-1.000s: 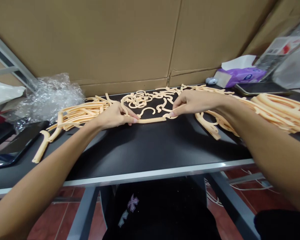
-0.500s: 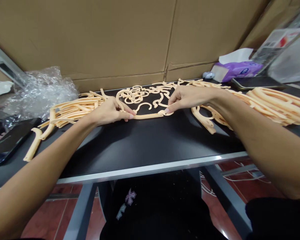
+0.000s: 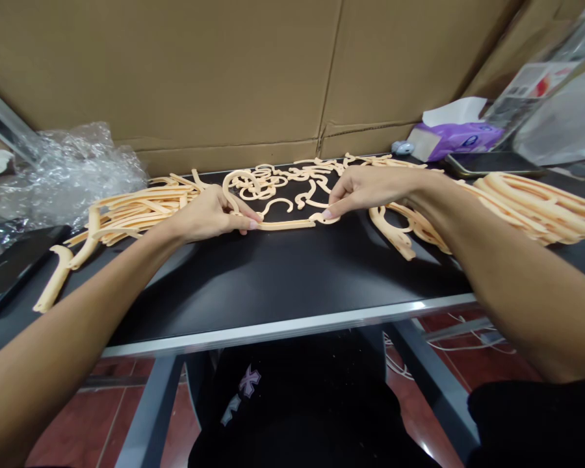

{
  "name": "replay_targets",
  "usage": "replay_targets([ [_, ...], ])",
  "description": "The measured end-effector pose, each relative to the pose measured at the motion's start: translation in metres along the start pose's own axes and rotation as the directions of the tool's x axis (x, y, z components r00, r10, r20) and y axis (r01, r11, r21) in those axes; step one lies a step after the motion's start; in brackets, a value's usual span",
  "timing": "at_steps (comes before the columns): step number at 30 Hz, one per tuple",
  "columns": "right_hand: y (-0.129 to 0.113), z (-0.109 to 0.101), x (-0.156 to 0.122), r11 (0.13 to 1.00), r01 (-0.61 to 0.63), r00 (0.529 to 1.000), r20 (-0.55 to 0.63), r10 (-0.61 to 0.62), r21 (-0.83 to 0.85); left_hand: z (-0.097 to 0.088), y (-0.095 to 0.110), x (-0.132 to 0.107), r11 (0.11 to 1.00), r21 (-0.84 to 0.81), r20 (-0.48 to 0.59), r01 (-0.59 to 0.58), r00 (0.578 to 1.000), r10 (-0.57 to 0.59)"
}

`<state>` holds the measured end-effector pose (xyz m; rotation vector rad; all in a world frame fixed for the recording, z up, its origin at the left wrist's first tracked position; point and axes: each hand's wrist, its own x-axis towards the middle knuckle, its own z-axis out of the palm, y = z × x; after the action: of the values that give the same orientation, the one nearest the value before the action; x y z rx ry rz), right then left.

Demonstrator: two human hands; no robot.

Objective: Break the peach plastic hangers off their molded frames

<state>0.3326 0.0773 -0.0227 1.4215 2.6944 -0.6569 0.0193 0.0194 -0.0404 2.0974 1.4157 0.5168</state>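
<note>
Over the black tabletop [image 3: 273, 279] I hold a peach plastic folding hanger [image 3: 287, 225] between both hands. Its long bar runs level from one hand to the other, with a hook [image 3: 279, 205] curving up behind it. My left hand [image 3: 214, 213] pinches the bar's left end between thumb and fingers; another curved piece rises by those fingers. On the right end, my right hand [image 3: 351, 192] presses with thumb and bent fingers at a rounded joint. Loose hooks and small curved parts [image 3: 263, 185] lie just behind the hands.
Left of me lie a pile of hanger bars [image 3: 141, 211], crumpled clear plastic [image 3: 82, 175] and a dark phone-like device [image 3: 19, 270]. Stacked hangers [image 3: 541, 208], a purple tissue pack [image 3: 463, 140] and a phone [image 3: 492, 164] are at the right. Cardboard [image 3: 224, 71] stands behind.
The view has shifted slightly, so the table things appear a little further left. Both hands keep their hold on the hanger, with hardly any movement.
</note>
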Motion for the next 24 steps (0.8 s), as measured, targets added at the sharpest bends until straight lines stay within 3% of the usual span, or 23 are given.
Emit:
replay_targets([
  [19, 0.004, 0.0, 0.012, 0.997, -0.058, 0.994, 0.085, 0.063, -0.052, 0.002, 0.002, -0.001, 1.0, -0.025, -0.019, -0.013, 1.0, 0.013],
  [24, 0.0, 0.0, 0.011, 0.999, -0.003, 0.996, 0.087, 0.007, -0.044, 0.002, 0.004, -0.001, 1.0, -0.023, 0.013, 0.012, 1.0, -0.011],
])
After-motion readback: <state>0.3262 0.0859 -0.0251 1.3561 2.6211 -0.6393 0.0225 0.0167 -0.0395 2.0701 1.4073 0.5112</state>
